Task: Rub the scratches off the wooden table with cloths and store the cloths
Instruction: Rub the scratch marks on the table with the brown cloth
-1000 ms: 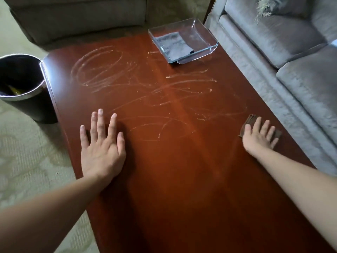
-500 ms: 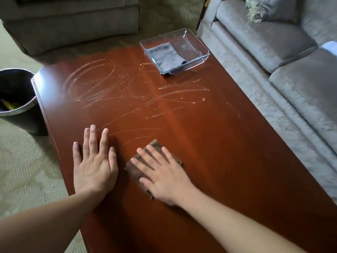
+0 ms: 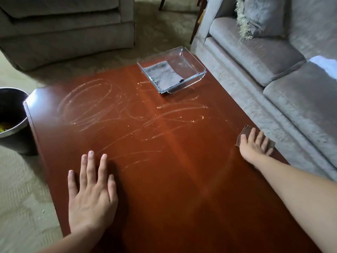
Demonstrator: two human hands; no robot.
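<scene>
A reddish wooden table (image 3: 182, 189) fills the view, with pale scratches (image 3: 102, 110) looping across its far half. My right hand (image 3: 255, 145) presses flat on a brown cloth (image 3: 243, 133) at the table's right edge; most of the cloth is hidden under my fingers. My left hand (image 3: 91, 196) lies flat on the near left of the table, fingers spread, with nothing under it. A clear glass tray (image 3: 191, 70) stands at the far right corner with a grey cloth (image 3: 160, 74) lying inside it.
A grey sofa (image 3: 273, 57) runs along the table's right side. A grey armchair (image 3: 63, 30) stands beyond the far end. A dark bin (image 3: 11, 125) with something yellow inside sits on the carpet by the table's left corner.
My right hand has swept the brown cloth from beside my left hand back across the table to the right edge. The left hand has stayed put. The view has tilted up.
</scene>
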